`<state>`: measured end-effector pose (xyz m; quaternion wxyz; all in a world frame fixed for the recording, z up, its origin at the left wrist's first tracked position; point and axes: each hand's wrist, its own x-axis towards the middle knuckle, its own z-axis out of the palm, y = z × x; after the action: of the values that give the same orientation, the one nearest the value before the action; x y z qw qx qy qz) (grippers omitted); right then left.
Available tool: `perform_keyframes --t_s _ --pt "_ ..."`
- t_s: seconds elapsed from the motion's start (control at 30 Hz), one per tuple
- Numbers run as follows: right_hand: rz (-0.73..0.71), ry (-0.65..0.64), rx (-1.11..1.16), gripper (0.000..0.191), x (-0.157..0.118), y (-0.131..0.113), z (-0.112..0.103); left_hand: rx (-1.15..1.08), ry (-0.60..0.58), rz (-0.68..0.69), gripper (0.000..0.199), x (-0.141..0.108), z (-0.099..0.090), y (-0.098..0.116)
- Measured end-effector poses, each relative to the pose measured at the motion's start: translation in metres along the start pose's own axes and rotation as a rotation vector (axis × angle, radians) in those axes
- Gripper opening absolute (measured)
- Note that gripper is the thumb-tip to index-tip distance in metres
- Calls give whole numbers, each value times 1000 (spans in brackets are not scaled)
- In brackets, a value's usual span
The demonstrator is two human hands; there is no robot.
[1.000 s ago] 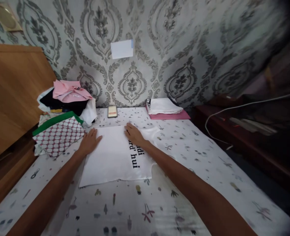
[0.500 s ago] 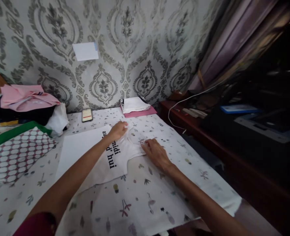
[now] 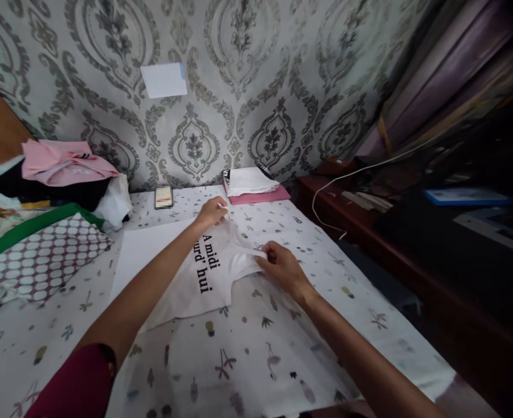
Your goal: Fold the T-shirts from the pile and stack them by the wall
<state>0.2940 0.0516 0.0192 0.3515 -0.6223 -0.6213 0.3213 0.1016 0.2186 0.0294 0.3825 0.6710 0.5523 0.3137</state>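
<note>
A white tank top (image 3: 219,290) with black lettering lies on the printed cloth, its shoulder end to the right. My left hand (image 3: 213,212) pinches the far strap at the top of the garment. The near strap is held between the thumb and fingers of my right hand (image 3: 282,267) and is lifted slightly off the cloth. A flat white sheet (image 3: 137,249) extends beyond the lower end of the tank top; whether it lies under or inside the garment I cannot tell. My left forearm covers part of the lettering.
Folded white and pink clothes (image 3: 252,186) lie by the wall. On the left is a heap of clothes (image 3: 60,186) with a patterned piece (image 3: 47,255) in front. A small framed card (image 3: 163,197) lies at the back. A cable (image 3: 320,217) hangs over the dark red desk (image 3: 339,203) on the right.
My right hand has closed on the near strap and raised it; before, it rested at the strap's end. My left hand stays at the far strap. The camera view has shifted slightly.
</note>
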Motion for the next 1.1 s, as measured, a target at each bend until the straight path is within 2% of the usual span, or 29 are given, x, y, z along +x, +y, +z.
perform_keyframes --t_s 0.07,0.13,0.23,0.3,0.4,0.5,0.67,0.8,0.97,1.1 --pt "-70 -28 188 16 -1 -21 10 -108 10 -19 12 -13 -37 -9" --pt "-152 -69 258 15 -3 -47 27 -266 -1 -50 18 -27 -75 -22" --pt "-261 -152 170 11 -10 -84 65 -552 -30 -137 28 -50 -121 -48" --pt "-328 -234 27 19 -15 -101 95 -635 -8 -200 27 -63 -139 -65" --pt "-428 -365 -216 26 -21 -113 134 -644 28 -266 18 -78 -148 -87" --pt "-484 -453 -371 27 -25 -114 156 -610 28 -293 17 -84 -145 -101" --pt "-556 -494 -469 27 -25 -119 166 -473 63 -288 23 -79 -146 -112" --pt "-597 -510 -480 25 -27 -135 175 -359 117 -255 26 -78 -166 -118" --pt "-644 -558 -471 25 -34 -154 194 -222 164 -248 24 -92 -195 -130" --pt "-650 -594 -455 25 -37 -158 207 -111 190 -230 21 -104 -205 -139"
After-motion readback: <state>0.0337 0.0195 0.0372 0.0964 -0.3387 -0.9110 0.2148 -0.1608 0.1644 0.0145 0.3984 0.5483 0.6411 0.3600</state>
